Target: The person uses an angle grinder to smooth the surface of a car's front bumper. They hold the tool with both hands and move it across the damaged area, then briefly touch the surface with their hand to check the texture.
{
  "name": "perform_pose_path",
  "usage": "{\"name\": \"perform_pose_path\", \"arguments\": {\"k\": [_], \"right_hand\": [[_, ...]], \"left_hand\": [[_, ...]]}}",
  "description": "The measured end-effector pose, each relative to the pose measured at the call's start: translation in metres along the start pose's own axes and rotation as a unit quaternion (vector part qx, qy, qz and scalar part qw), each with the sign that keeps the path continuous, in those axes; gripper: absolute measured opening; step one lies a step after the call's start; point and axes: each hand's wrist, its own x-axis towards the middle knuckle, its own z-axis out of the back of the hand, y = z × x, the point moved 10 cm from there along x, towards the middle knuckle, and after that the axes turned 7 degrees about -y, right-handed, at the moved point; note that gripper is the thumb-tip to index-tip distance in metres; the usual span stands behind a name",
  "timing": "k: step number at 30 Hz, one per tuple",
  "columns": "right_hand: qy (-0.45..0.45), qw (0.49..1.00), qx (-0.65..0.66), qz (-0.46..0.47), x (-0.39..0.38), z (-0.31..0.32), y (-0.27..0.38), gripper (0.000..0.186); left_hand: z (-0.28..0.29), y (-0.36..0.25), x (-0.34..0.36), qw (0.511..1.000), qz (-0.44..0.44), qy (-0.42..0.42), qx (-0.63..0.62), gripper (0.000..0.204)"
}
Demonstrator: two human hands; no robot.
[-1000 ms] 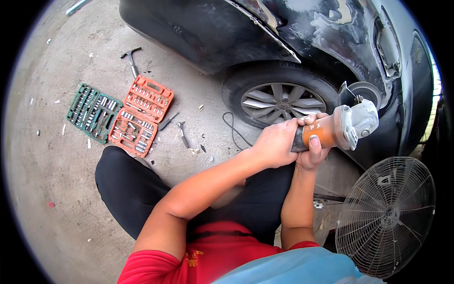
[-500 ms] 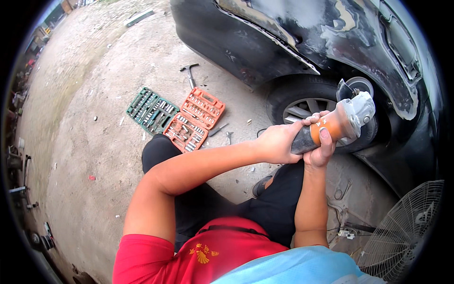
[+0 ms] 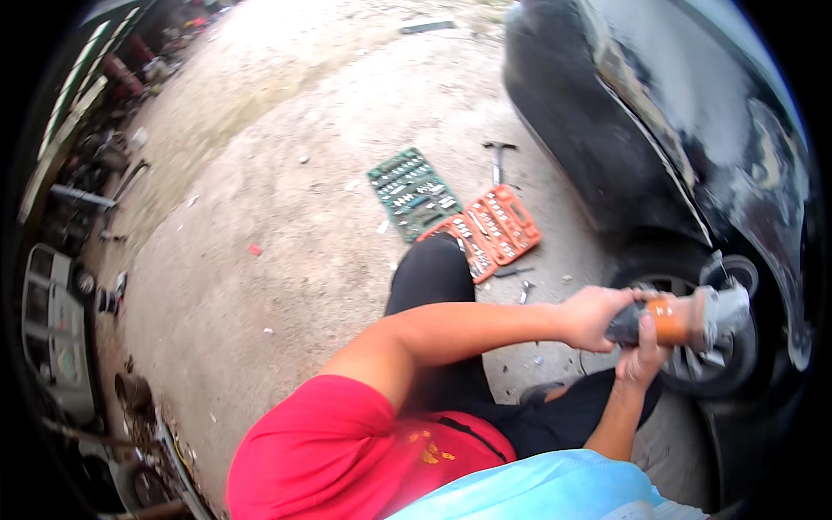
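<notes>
Both my hands are closed around an angle grinder (image 3: 676, 322) with an orange and black body and a silver head. My left hand (image 3: 591, 317) wraps the dark rear end of its body. My right hand (image 3: 643, 355) grips the orange part from below, with the thumb up along its near side. The grinder's head points right, in front of the wheel (image 3: 685, 373) of a dark car (image 3: 568, 130) with patchy, sanded paint. Part of a round disc (image 3: 741, 273) shows beyond the head. Motion blurs the picture slightly.
On the ground beyond my left knee lie a green socket case (image 3: 412, 192) and an orange socket case (image 3: 511, 224), both opened. A hammer (image 3: 498, 163) and small tools lie near them. A light-coloured vehicle (image 3: 65, 325) and clutter line the far left.
My view has swung left, so the car, tool cases and grinder sit further right in the picture. The wire fan has left the view. Both hands keep their hold on the grinder.
</notes>
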Motion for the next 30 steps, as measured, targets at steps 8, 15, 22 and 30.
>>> {"name": "perform_pose_path", "arguments": {"k": [8, 15, 22, 30], "right_hand": [[0.037, 0.998, -0.019, 0.037, 0.000, -0.023, 0.007, 0.058], [0.006, 0.999, -0.022, 0.039, -0.002, -0.025, 0.011, 0.060], [-0.006, 1.000, -0.010, 0.008, -0.001, -0.026, 0.020, 0.038], [-0.004, 1.000, -0.017, -0.005, -0.004, -0.017, 0.014, 0.037]], "left_hand": [[0.008, 0.003, -0.009, 0.999, 0.016, -0.032, 0.022, 0.092], [0.000, 0.011, -0.015, 0.997, 0.021, -0.058, 0.041, 0.092], [-0.011, 0.012, -0.012, 0.997, 0.058, -0.018, 0.036, 0.102], [-0.017, 0.007, -0.014, 0.998, 0.058, -0.013, 0.018, 0.102]]}}
